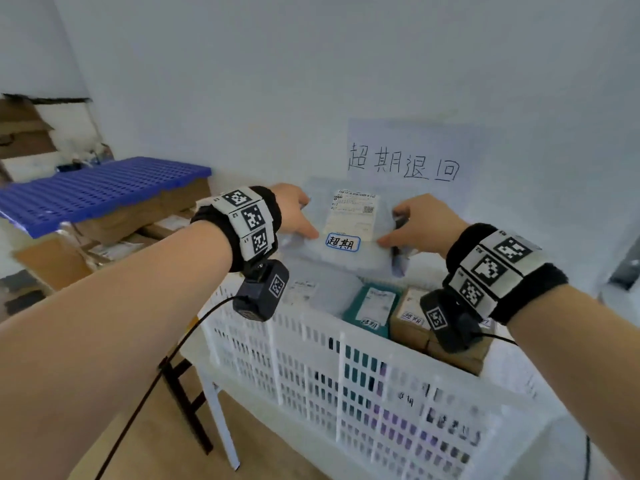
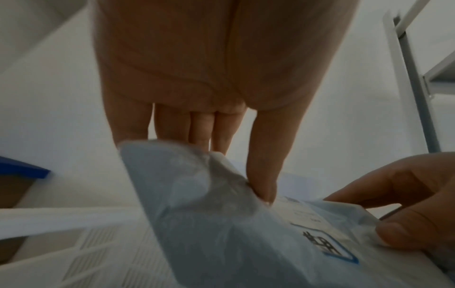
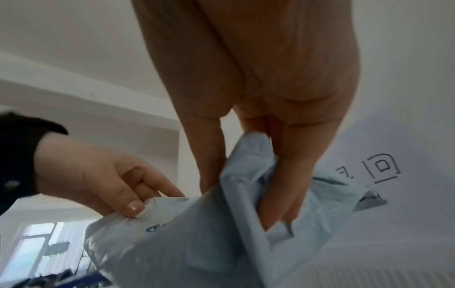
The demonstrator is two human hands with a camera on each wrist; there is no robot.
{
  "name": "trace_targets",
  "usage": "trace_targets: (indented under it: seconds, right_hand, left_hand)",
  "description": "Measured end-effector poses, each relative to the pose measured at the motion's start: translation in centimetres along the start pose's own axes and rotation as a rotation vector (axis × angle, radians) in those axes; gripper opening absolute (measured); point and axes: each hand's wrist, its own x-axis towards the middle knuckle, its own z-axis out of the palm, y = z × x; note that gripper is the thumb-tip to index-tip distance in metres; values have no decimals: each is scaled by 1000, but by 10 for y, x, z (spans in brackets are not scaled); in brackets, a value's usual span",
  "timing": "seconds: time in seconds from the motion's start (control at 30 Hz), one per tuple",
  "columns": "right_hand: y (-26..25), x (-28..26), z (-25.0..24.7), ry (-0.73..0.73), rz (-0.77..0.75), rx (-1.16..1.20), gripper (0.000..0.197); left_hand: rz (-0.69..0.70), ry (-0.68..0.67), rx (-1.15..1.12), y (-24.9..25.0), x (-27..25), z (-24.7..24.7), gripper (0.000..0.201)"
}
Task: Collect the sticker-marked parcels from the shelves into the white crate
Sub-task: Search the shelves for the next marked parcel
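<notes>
Pale poly-bag parcel (image 1: 341, 233), blue-bordered sticker (image 1: 343, 242) facing up, was held above the white crate (image 1: 346, 368). It was pinched at its side edges by left hand (image 1: 294, 213) and right hand (image 1: 424, 225), probably to keep the limp bag flat for lowering onto the parcels already inside.

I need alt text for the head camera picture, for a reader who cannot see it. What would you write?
Two hands, the left hand and the right hand, hold a pale plastic parcel by its sides above a white crate. The parcel bears a shipping label and a blue-edged sticker. More parcels lie in the crate, and a handwritten paper sign hangs on the wall behind.
</notes>
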Motion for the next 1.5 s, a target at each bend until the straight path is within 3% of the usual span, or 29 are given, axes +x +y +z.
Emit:
trace_targets:
  seconds: [0.23,0.5,0.67,0.8,1.07,1.13,1.23,1.33,1.43,1.5]
  right_hand:
    - [15,42,32,-90,201,-115,49]
    - [13,90,87,-267,368,-253,49]
    - [26,95,126,-414,442,-323,47]
    - [43,103,153,-506,476,-395,52]
    - [69,106,183,-747,448,-416,47]
    - [75,110,182,-735,454,-409,43]
    - [83,118,174,-558,493,-446,40]
    - [93,120,177,-490,496,-531,66]
    - [107,119,195,-604,508,-447,107]
    - [115,118,211,-655,504,-407,120]
  left_hand:
    - [142,-178,79,-16,89,30,79]
    - [381,-402,331,-41,159,69,92]
    - [432,-566,425,-56,179,111,94]
    - [459,-595,400,-66,186,143,89]
    - [435,-785,483,-72,187,191,85]
    - [452,-768,519,-68,191,190,70]
    - [516,-565,554,-60,201,189,54]
    - [560,-451,489,-52,209,202,71]
    - [555,-553,484,-50,213,224,101]
    - [499,-610,494,-54,215,237,113]
